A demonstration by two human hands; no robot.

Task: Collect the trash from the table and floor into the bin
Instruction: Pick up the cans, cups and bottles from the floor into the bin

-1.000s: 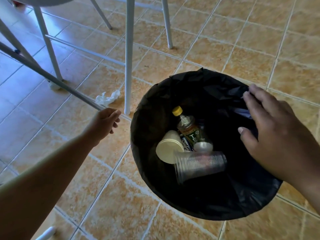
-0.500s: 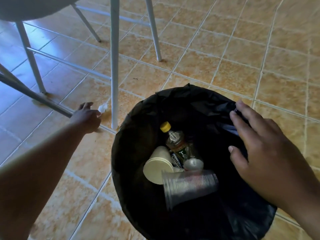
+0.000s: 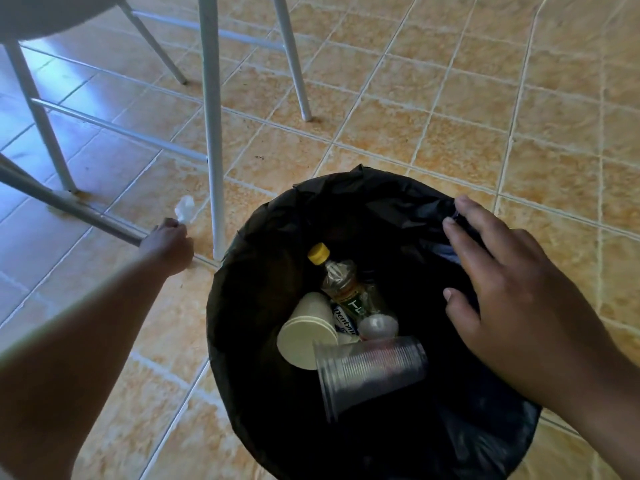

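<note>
Head view: a person bends over a bin (image 3: 242, 341) lined with a black bag (image 3: 381, 202) on a tan tiled floor (image 3: 450, 116). The left arm stretches out straight and low, away from the bin's left side, its forearm filling the lower left corner. The left hand (image 3: 168, 245) is curled shut near the floor, knuckles up, gripping a crumpled white tissue (image 3: 184, 206) whose end sticks up past the fingers. That hand sits just left of the bin, beside a white table leg (image 3: 211, 133) that stands close to the bin's left rim, and near a slanted grey bar (image 3: 69, 206) crossing farther left.

The right hand (image 3: 512, 306) lies palm down over the bin's right rim, fingers spread and slightly bent, thumb pointing in over the opening. Its fingertips (image 3: 464, 206) press the bunched bag at the rim's far right edge; it is open, not closed around anything. The right wrist runs off toward the lower right corner.

Inside the bin lie a bottle (image 3: 341, 282) with a yellow cap pointing toward the far rim, stacked paper cups (image 3: 304, 337) on their side just left of it, and a clear plastic cup (image 3: 370, 368) on its side nearer the person, partly overlapping the paper cups. A printed wrapper (image 3: 344, 318) shows between bottle and paper cups.
</note>
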